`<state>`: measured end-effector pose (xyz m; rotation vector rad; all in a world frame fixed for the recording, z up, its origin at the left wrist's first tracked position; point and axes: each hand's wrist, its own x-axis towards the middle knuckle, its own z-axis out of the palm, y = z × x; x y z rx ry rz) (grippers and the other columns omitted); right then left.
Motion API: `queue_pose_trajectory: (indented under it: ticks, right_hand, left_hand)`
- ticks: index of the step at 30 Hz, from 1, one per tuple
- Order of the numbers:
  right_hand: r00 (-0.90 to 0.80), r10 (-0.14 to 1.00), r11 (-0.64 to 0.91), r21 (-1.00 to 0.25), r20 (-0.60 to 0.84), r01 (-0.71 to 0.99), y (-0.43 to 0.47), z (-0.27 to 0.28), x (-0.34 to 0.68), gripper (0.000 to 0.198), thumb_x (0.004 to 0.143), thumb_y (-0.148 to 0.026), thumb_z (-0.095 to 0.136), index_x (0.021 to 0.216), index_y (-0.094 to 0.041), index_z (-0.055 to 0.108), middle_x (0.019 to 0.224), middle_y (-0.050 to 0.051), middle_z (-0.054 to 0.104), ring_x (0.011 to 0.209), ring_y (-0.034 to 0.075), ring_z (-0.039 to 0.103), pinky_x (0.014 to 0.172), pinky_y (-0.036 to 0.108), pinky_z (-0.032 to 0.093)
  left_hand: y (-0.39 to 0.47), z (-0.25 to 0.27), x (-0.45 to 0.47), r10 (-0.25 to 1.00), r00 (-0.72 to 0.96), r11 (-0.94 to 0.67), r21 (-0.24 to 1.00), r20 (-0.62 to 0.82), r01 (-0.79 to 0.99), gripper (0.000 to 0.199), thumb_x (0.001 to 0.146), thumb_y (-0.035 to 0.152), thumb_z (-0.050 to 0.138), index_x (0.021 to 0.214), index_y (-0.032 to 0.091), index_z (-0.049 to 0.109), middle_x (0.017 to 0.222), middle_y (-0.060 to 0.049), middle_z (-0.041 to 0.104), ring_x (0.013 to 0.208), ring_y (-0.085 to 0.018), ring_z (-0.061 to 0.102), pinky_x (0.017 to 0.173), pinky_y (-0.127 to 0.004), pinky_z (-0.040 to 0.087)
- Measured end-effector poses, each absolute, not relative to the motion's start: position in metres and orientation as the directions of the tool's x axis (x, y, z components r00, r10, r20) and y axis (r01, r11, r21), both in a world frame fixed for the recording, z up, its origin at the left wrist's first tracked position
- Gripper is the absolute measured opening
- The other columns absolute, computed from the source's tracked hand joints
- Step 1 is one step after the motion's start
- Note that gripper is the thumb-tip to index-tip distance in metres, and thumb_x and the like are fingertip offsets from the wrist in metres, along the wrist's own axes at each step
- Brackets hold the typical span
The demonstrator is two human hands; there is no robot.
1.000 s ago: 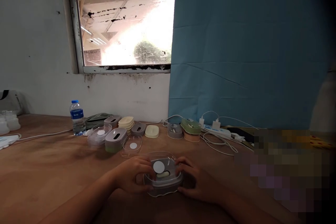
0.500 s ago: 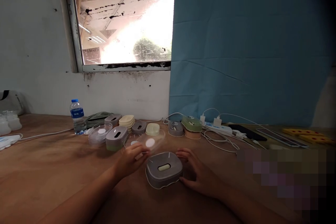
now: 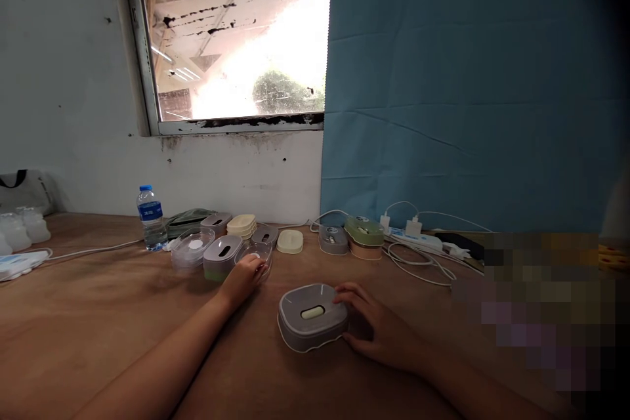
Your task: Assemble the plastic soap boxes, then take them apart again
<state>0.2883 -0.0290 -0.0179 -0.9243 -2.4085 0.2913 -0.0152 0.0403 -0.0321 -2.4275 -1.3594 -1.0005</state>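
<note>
Head view: from where I stand, the grey box [image 3: 315, 329] sits on the brown table [image 3: 285, 387], a pale piece [image 3: 312, 312] showing in its slot. Right hand [image 3: 370, 327] loosely spread, fingertips at the box's right edge, no firm hold visible. Left hand [image 3: 243, 279] bent over the clear lid [image 3: 260, 248] farther back; can't tell whether it grips. Water bottle [image 3: 152, 220] near the wall.

Window [image 3: 275, 33]: burnt out to white across its right and lower part, easily the brightest spot here.
Blue cloth [image 3: 443, 92]: flat and dim, fading into a black curved corner, upper right.
Counter [image 3: 108, 321]: murky brown, darker toward me.
Near grey box [image 3: 315, 335]: small glint on its top.
Right fingers [image 3: 355, 300]: dusky, shadow in their curve.
Lower right: coarse pixel blocks.
</note>
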Motion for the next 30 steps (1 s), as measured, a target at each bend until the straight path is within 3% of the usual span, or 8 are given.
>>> queue_pose_trajectory:
  ticks: [12,16,19,22,24,30]
  right_hand:
    - [-0.635,0.661,0.751,-0.362,0.401,0.553,-0.028,-0.019,0.289,0.041,0.068,-0.017,0.055,0.107,-0.024,0.047,0.119,0.007,0.040,0.109,0.022,0.044,0.092,0.033,0.040]
    - [-0.633,0.664,0.748,-0.369,0.399,0.552,-0.028,-0.020,0.289,0.045,0.067,-0.018,0.056,0.111,-0.024,0.045,0.123,0.007,0.038,0.113,0.022,0.042,0.095,0.033,0.037]
    - [-0.632,0.681,0.731,-0.392,0.370,0.559,-0.029,-0.019,0.289,0.056,0.068,-0.022,0.057,0.121,-0.024,0.039,0.130,0.007,0.033,0.118,0.024,0.036,0.099,0.036,0.033]
    - [-0.627,0.701,0.709,-0.434,0.340,0.556,-0.029,-0.018,0.289,0.065,0.068,-0.024,0.058,0.128,-0.023,0.032,0.131,0.007,0.035,0.120,0.024,0.035,0.100,0.036,0.030]
    - [-0.622,0.713,0.693,-0.460,0.323,0.555,-0.028,-0.018,0.289,0.065,0.069,-0.025,0.058,0.128,-0.022,0.032,0.129,0.007,0.039,0.118,0.024,0.037,0.100,0.036,0.031]
    - [-0.586,0.755,0.645,-0.498,0.295,0.580,-0.025,-0.022,0.293,0.066,0.069,-0.031,0.061,0.128,-0.023,0.032,0.129,0.007,0.041,0.117,0.025,0.038,0.098,0.037,0.032]
  left_hand:
    - [0.040,-0.034,-0.015,0.738,0.370,-0.532,0.150,0.563,0.833,0.025,0.085,0.026,0.041,0.090,0.016,0.063,0.083,-0.008,0.061,0.080,-0.019,0.056,0.075,-0.031,0.044]
    - [0.028,-0.023,-0.011,0.708,0.353,-0.534,0.136,0.611,0.835,0.028,0.080,0.029,0.048,0.101,0.014,0.059,0.094,-0.011,0.059,0.090,-0.023,0.052,0.083,-0.039,0.041]
    - [0.006,-0.010,-0.001,0.635,0.467,-0.689,0.178,0.615,0.702,0.033,0.077,0.033,0.053,0.105,0.017,0.056,0.104,-0.011,0.055,0.099,-0.023,0.049,0.090,-0.040,0.037]
    - [-0.015,-0.003,0.014,0.476,0.757,-0.879,0.280,0.448,0.387,0.041,0.070,0.038,0.061,0.107,0.020,0.056,0.107,-0.008,0.056,0.103,-0.021,0.049,0.091,-0.033,0.039]
    - [-0.022,-0.005,0.022,0.390,0.845,-0.900,0.346,0.367,0.265,0.044,0.067,0.039,0.064,0.107,0.021,0.058,0.106,-0.007,0.059,0.102,-0.020,0.052,0.091,-0.030,0.039]
    - [-0.018,-0.017,0.026,0.460,0.804,-0.834,0.493,0.376,0.247,0.038,0.068,0.034,0.065,0.104,0.021,0.062,0.100,-0.007,0.065,0.099,-0.019,0.057,0.087,-0.026,0.043]
